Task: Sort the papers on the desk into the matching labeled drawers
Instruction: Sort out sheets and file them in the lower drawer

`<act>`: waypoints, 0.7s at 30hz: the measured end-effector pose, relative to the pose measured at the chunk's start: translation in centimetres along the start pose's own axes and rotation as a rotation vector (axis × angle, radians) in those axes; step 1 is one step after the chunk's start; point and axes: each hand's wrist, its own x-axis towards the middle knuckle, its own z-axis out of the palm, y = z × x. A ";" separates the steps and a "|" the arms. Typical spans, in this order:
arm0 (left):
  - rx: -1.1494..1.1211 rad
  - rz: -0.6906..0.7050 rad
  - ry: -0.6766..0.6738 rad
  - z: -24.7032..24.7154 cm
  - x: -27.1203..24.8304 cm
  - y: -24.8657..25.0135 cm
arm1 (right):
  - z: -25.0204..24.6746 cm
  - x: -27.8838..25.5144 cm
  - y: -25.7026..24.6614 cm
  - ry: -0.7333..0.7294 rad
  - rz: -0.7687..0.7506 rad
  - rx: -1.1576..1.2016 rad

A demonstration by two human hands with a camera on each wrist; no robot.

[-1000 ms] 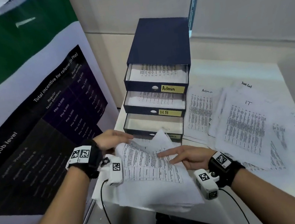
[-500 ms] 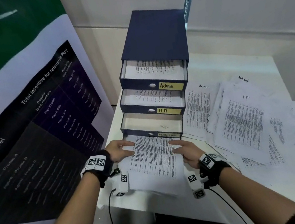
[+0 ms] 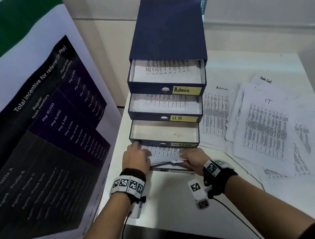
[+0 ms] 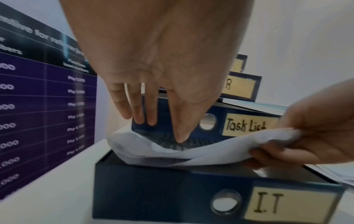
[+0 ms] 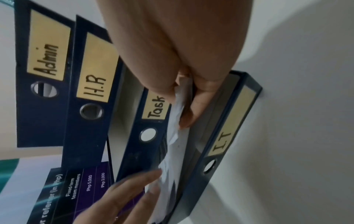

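- Papers (image 3: 163, 155), a small sheaf of printed sheets, lie bowed across the open IT drawer (image 4: 172, 189), the lowest of four pulled-out drawers in a navy drawer cabinet (image 3: 167, 32) on the white bench (image 3: 172, 198).
- Left hand (image 3: 135, 160) rests flat on the left part of the sheaf; in the left wrist view its straight fingers (image 4: 177, 130) press the printed face down, their tips at the front of the Task List drawer (image 3: 165, 133).
- Right hand (image 3: 193, 159) grips the right edge of the sheaf; in the right wrist view thumb and fingers (image 5: 193, 109) are curled round it, clamped on the paper.
- Task List drawer, just above, stands open with a bare pale floor.
- H.R drawer (image 3: 165, 107) and Admin drawer (image 3: 166, 76), higher up, each hold printed sheets behind yellow handwritten labels.
- Loose sheets (image 3: 266, 126) spread over the right side of the bench in overlapping piles, with handwritten headings Admin, Task List and IT.
- Poster (image 3: 37, 143), a large dark one with a table of peso amounts, stands left of the bench.
- Wrist bands with black-and-white markers sit on both forearms.
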 end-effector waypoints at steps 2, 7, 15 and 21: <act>-0.065 0.047 -0.212 0.7 0.1 0.9 | 0.3 -0.1 -0.2 -0.022 0.003 -0.052; -0.024 0.017 -0.559 3.7 1.5 2.2 | -2.1 -2.6 -1.1 -0.225 0.022 -0.023; 0.152 0.081 -0.590 0.1 2.9 8.7 | -18.6 -3.7 -2.9 0.399 -0.211 -0.663; -0.211 0.267 -0.578 -2.0 3.5 19.1 | -26.3 -2.3 2.8 0.425 -0.188 -1.370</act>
